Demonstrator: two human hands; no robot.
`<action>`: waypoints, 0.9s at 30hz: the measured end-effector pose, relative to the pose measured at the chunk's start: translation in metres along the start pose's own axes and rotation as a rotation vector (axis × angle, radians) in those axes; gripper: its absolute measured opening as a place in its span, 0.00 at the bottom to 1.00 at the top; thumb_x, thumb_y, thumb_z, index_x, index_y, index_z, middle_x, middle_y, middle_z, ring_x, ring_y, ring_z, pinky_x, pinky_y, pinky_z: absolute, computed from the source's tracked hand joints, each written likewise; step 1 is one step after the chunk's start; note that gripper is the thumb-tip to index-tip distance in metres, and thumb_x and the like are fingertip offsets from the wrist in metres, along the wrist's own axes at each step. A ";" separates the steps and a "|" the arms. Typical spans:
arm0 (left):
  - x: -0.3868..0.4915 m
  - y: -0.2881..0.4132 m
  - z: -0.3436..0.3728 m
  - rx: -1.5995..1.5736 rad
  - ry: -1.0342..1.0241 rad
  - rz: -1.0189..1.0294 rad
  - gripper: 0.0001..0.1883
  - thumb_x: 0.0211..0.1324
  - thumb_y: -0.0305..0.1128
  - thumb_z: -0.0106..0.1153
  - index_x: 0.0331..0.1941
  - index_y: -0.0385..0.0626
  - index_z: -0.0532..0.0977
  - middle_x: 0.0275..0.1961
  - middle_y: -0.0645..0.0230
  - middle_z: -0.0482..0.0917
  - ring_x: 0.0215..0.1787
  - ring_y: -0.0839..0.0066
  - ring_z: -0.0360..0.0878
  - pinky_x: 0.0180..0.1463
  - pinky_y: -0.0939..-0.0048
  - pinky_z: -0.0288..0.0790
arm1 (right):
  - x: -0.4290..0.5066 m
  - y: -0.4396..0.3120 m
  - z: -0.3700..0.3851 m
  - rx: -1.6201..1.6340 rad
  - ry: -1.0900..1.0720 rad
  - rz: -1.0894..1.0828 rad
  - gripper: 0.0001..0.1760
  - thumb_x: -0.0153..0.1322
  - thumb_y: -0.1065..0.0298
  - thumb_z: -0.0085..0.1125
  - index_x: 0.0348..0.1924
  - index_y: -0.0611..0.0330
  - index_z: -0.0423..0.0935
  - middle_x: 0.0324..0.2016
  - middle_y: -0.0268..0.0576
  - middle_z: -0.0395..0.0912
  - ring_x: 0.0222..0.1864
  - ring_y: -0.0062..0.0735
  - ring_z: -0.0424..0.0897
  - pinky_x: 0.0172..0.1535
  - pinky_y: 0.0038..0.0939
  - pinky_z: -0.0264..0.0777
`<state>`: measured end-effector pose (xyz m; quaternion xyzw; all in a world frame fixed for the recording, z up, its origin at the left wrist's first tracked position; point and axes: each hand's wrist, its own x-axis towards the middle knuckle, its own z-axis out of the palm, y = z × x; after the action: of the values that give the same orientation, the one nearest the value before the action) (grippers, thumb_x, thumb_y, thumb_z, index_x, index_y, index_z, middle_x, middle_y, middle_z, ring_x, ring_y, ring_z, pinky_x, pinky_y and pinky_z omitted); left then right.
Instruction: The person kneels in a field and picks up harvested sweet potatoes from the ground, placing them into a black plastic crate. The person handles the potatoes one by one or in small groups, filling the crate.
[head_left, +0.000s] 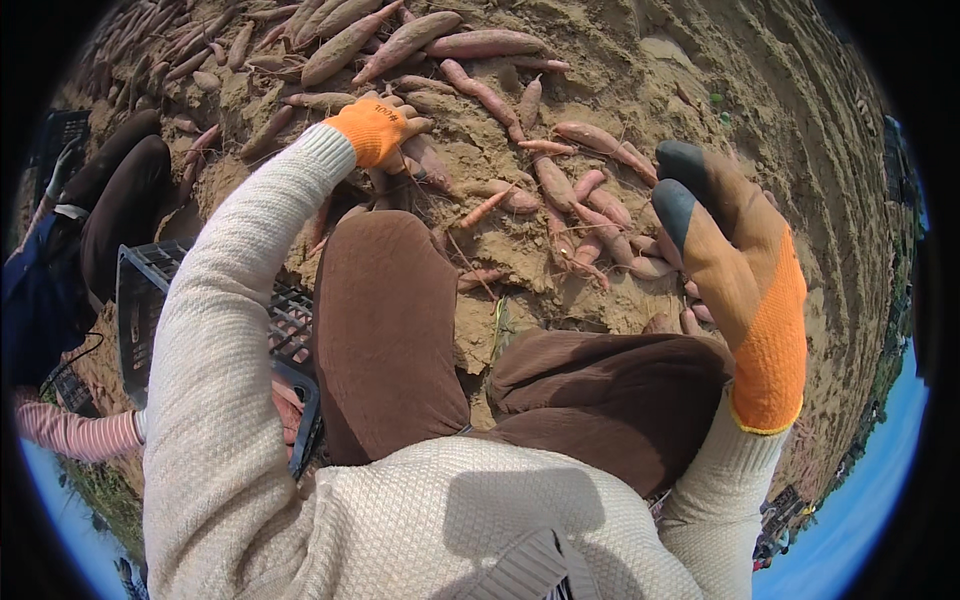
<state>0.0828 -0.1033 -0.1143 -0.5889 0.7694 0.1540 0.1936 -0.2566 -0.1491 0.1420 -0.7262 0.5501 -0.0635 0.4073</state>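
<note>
My left hand (381, 131), in an orange and tan work glove, reaches down among sweet potatoes at the upper middle. Its fingers curl beside a reddish sweet potato (429, 163); what lies under the palm is hidden. On the right, my right hand (724, 240) wears a matching glove with dark fingertips. It is raised above the soil, thumb and fingers apart, with no object visible between them. Several sweet potatoes (555, 184) with thin roots lie between the two hands. A thin orange root (486, 208) rests near the middle.
A black plastic crate (154, 262) holding some sweet potatoes stands by my left side. A larger pile of sweet potatoes (337, 45) spreads across the upper left. Another person (124, 195) crouches at the far left. Ridged soil (817, 187) runs along the right.
</note>
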 end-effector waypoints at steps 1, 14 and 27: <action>-0.007 -0.001 0.001 0.034 0.056 0.040 0.41 0.57 0.55 0.69 0.72 0.52 0.70 0.68 0.60 0.77 0.70 0.58 0.74 0.71 0.53 0.67 | -0.001 0.001 0.001 0.011 0.003 -0.004 0.25 0.77 0.59 0.64 0.63 0.63 0.78 0.51 0.43 0.84 0.52 0.28 0.81 0.56 0.29 0.75; 0.025 0.060 -0.072 -1.675 0.270 -0.293 0.27 0.63 0.50 0.65 0.56 0.41 0.79 0.41 0.62 0.86 0.40 0.73 0.86 0.44 0.73 0.78 | 0.015 0.007 0.014 -0.041 -0.013 -0.111 0.29 0.76 0.50 0.56 0.60 0.64 0.80 0.44 0.49 0.88 0.43 0.34 0.85 0.51 0.31 0.77; 0.019 0.164 -0.102 -2.139 0.141 0.327 0.33 0.65 0.49 0.68 0.65 0.43 0.69 0.43 0.70 0.81 0.35 0.80 0.81 0.26 0.76 0.75 | 0.111 0.069 0.041 0.682 -0.085 0.370 0.37 0.70 0.47 0.72 0.60 0.67 0.72 0.52 0.52 0.79 0.51 0.47 0.81 0.60 0.48 0.78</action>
<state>-0.0916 -0.1244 -0.0321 -0.3505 0.3153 0.7348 -0.4877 -0.2434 -0.2263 0.0297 -0.4397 0.6018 -0.1382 0.6522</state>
